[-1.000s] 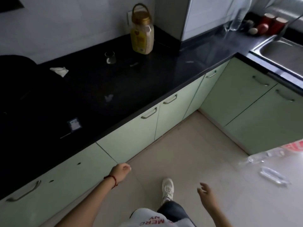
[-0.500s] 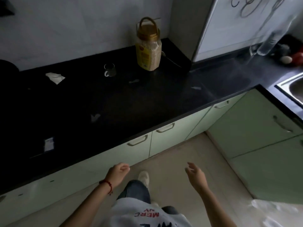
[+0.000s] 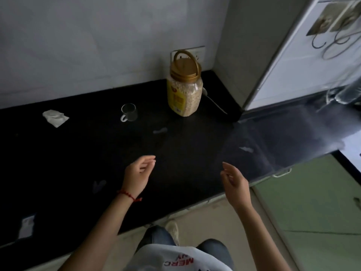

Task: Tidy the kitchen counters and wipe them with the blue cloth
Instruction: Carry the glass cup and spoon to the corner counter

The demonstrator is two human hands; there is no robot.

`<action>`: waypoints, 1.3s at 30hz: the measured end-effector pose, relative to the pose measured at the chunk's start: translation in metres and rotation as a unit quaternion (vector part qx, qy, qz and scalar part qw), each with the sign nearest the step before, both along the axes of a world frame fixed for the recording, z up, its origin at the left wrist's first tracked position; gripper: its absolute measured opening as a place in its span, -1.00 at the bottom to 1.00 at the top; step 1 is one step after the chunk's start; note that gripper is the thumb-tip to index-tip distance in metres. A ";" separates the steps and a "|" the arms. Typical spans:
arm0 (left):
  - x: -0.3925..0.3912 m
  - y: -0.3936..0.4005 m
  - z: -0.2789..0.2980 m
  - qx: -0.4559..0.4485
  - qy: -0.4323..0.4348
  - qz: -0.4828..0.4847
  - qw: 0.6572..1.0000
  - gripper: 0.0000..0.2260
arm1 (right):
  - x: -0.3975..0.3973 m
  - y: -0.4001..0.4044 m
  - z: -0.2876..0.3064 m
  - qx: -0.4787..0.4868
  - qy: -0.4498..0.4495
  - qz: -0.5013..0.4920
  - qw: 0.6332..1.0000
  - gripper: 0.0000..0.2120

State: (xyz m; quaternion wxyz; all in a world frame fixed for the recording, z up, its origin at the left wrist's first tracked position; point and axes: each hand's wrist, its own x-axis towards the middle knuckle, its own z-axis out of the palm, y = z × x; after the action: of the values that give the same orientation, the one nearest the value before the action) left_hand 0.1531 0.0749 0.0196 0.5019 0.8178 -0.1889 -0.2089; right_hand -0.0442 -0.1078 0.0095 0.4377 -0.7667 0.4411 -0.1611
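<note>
Now left hand point(image 3: 138, 174) and right hand point(image 3: 233, 179) loosely spread, empty, above black counter point(image 3: 185, 153).

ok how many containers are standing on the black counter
2: a clear plastic jar with a gold lid by the back wall socket, and a small clear glass cup to its left. The far right is blurred.

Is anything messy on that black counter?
Yes. A crumpled white tissue lies left of the glass cup, and small scraps lie scattered on the black counter.
</note>
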 end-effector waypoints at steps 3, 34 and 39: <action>0.044 -0.017 0.002 0.007 0.000 0.079 0.997 -0.80 | 0.019 -0.020 -0.003 -0.012 0.014 0.030 0.999 -0.68; 0.112 -0.074 -0.014 0.041 0.092 0.208 0.973 -0.84 | 0.174 -0.193 -0.019 -0.070 0.074 0.167 0.981 -0.65; 0.066 -0.075 -0.001 0.020 0.101 0.233 0.967 -0.83 | 0.240 -0.238 -0.026 -0.079 0.091 0.169 0.978 -0.61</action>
State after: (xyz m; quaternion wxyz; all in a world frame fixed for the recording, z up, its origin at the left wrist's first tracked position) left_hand 0.2193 0.0002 0.0189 0.5368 0.8237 0.0624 -0.1718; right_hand 0.1960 -0.3461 -0.0161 0.3547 -0.8739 0.3288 -0.0483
